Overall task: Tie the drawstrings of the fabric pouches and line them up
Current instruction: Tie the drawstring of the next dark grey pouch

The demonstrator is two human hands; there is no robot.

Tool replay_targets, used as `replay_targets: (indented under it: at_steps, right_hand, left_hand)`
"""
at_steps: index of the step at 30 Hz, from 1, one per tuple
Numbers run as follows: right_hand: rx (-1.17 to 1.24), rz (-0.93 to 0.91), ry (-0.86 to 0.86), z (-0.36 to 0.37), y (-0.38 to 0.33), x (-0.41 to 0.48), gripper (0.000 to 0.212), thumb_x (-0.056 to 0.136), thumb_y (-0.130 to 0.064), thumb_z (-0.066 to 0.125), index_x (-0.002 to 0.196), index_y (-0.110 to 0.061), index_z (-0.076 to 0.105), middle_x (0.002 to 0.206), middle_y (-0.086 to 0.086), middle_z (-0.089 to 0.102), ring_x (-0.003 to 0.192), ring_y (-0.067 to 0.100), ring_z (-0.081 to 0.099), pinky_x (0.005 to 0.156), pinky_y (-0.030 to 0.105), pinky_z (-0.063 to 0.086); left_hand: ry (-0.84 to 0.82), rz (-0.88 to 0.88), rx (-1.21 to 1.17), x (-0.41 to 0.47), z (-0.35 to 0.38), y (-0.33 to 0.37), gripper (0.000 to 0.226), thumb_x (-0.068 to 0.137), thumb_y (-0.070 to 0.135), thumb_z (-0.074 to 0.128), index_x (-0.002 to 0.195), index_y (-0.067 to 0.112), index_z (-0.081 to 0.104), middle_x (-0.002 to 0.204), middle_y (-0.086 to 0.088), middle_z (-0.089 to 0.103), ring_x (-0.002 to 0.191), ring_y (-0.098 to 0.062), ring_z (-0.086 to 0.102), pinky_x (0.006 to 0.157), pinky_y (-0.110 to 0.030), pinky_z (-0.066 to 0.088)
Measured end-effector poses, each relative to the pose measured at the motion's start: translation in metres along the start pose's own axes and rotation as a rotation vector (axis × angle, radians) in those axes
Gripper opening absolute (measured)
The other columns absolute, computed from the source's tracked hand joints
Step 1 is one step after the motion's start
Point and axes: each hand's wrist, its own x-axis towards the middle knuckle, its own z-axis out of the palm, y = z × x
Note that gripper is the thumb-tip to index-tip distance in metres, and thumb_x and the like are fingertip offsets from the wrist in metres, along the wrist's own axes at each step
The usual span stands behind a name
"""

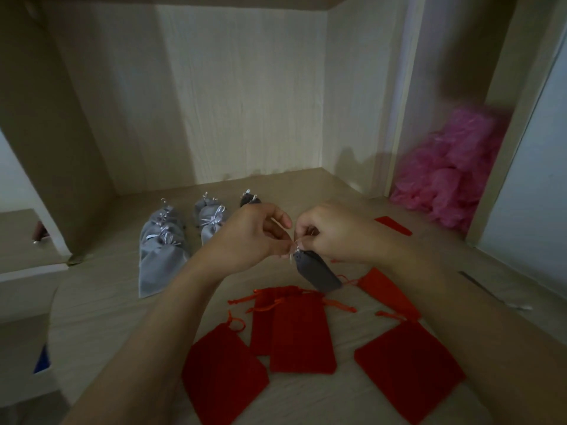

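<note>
Left hand (254, 237) and right hand (333, 233) both pinch the pale drawstring (292, 248) of a dark grey pouch (319, 273), which hangs just above the tabletop (101, 308). Tied grey pouches (162, 243) lie in rows at the back left. The red pouches (300, 332) near me lie flat and untied, so I judge about half remains.

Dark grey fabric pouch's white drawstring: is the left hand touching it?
Touching: head view shows the left hand pinching the white drawstring above the dark grey fabric pouch.
</note>
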Motion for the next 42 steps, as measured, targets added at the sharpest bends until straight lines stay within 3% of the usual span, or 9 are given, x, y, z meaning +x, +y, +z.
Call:
replay_targets:
  at_steps: [4,11,15,19,23,27,32,37,42]
  right_hand:
    - [0.01,0.005,0.019,0.008,0.002,0.003,0.011,0.082,-0.009,0.058,0.077,-0.009,0.069,0.078,0.0,0.068,0.073,0.014,0.061,0.068,0.033,0.052]
    - [0.02,0.044,0.073,0.011,0.007,0.004,0.015,0.078,-0.009,0.057,0.073,-0.004,0.07,0.074,0.016,0.068,0.071,0.029,0.062,0.062,0.041,0.052]
    - [-0.002,0.041,0.053,0.01,0.004,0.003,0.014,0.081,-0.012,0.058,0.075,-0.006,0.07,0.075,0.011,0.069,0.071,0.022,0.063,0.064,0.038,0.053]
    - [0.129,0.044,0.011,0.004,0.007,0.0,0.018,0.083,-0.009,0.061,0.068,-0.018,0.065,0.069,-0.006,0.066,0.06,-0.002,0.059,0.053,0.015,0.046]
    - [0.214,0.07,-0.047,0.002,0.013,0.0,0.011,0.083,-0.016,0.065,0.073,-0.02,0.067,0.074,-0.001,0.07,0.074,0.022,0.067,0.068,0.043,0.056]
    - [0.147,0.056,-0.052,0.003,0.012,0.002,0.012,0.082,-0.017,0.065,0.071,-0.016,0.067,0.067,0.0,0.067,0.07,0.026,0.065,0.062,0.037,0.053]
    - [0.095,0.058,0.012,0.006,0.012,0.003,0.014,0.08,-0.009,0.058,0.069,-0.008,0.067,0.068,0.006,0.068,0.065,0.021,0.063,0.058,0.033,0.05]
    - [0.2,0.056,0.115,-0.002,0.011,0.003,0.018,0.084,-0.012,0.06,0.069,-0.02,0.065,0.068,-0.006,0.068,0.061,0.002,0.061,0.054,0.014,0.044]
    - [0.759,0.162,0.142,-0.018,0.013,0.001,0.024,0.093,-0.019,0.055,0.084,-0.003,0.07,0.07,0.003,0.073,0.069,0.017,0.07,0.06,0.021,0.043]
  left_hand:
    - [-0.007,-0.003,0.047,-0.001,0.001,0.003,0.02,0.078,-0.002,0.069,0.092,0.012,0.066,0.069,-0.011,0.07,0.06,-0.006,0.064,0.069,-0.024,0.053]
    - [0.018,0.045,0.167,0.004,0.01,-0.003,0.009,0.084,0.003,0.066,0.086,0.002,0.074,0.055,0.005,0.063,0.052,0.0,0.058,0.059,-0.015,0.049]
    - [-0.019,-0.034,0.072,0.003,0.009,-0.003,0.007,0.084,0.003,0.066,0.086,0.003,0.073,0.058,-0.001,0.067,0.052,-0.002,0.063,0.056,-0.013,0.05]
    - [-0.059,-0.117,-0.116,-0.001,0.004,0.002,0.003,0.081,0.004,0.07,0.082,0.003,0.072,0.061,-0.005,0.07,0.059,-0.008,0.066,0.06,-0.015,0.054]
    - [-0.081,-0.141,-0.151,-0.002,0.003,0.005,0.001,0.079,0.002,0.071,0.077,0.001,0.071,0.063,-0.01,0.07,0.058,-0.01,0.066,0.062,-0.017,0.056]
    - [-0.032,-0.129,-0.09,0.0,0.012,0.004,0.015,0.076,-0.004,0.068,0.065,0.005,0.063,0.056,-0.007,0.066,0.052,-0.01,0.064,0.054,-0.018,0.052]
    - [0.201,0.033,0.298,0.002,0.024,0.003,0.016,0.066,0.013,0.072,0.059,0.016,0.058,0.055,0.003,0.062,0.048,-0.004,0.049,0.048,-0.016,0.035]
    - [0.452,0.18,0.338,0.004,0.028,0.002,0.015,0.071,0.012,0.071,0.064,0.013,0.059,0.053,0.011,0.053,0.05,-0.005,0.049,0.05,-0.014,0.034]
    - [0.637,0.424,0.272,0.005,0.022,0.0,0.009,0.076,0.016,0.067,0.075,0.007,0.069,0.069,0.01,0.065,0.07,-0.001,0.059,0.06,-0.006,0.042]
